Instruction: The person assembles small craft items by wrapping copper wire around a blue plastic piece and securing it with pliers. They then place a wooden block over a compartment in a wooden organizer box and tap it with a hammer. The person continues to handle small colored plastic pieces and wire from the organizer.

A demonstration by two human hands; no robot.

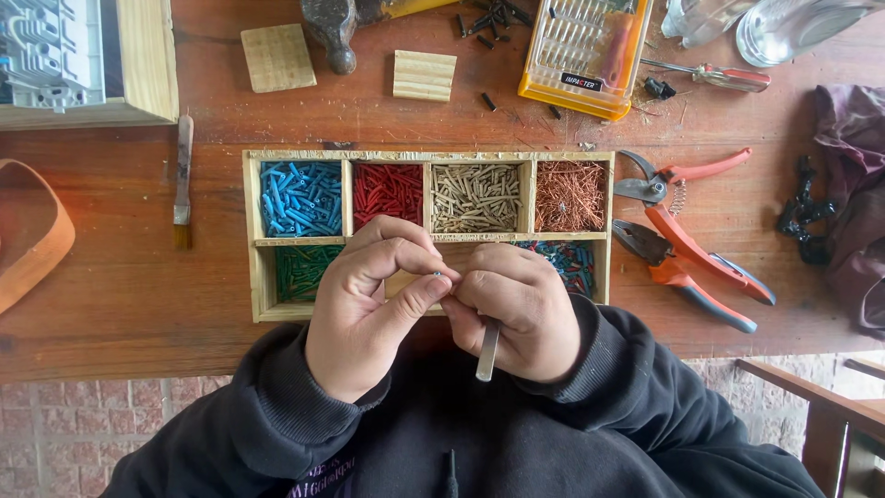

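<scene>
The left hand (364, 304) pinches a tiny grey wire piece (437, 274) at its fingertips; the right hand (516, 314), touching it, closes around slim metal tweezers (487, 352) pointing downward.

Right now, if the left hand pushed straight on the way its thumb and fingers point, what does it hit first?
The right hand. The left hand points toward it with a tiny grey piece pinched at the fingertips, which look already in contact; depth is unclear.

Black hooded sweatshirt, ribbed cuffs, bare hands, long sleeves
</scene>
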